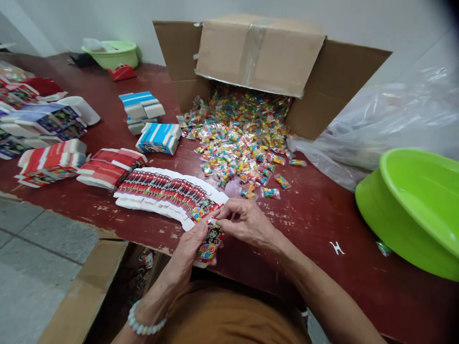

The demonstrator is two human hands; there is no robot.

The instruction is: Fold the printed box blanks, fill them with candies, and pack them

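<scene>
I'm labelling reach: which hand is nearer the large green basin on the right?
Right. The right hand is left of the green basin; the left hand is farther left.

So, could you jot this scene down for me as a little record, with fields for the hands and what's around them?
left hand: holds a small printed carton
right hand: fingers at that carton's top end
beside the hands: overlapping row of red-and-white cartons
beyond: wrapped candies, spilling from an open cardboard box
far right: bright green basin
surface: worn dark-red table
left wrist: pale bead bracelet
</scene>
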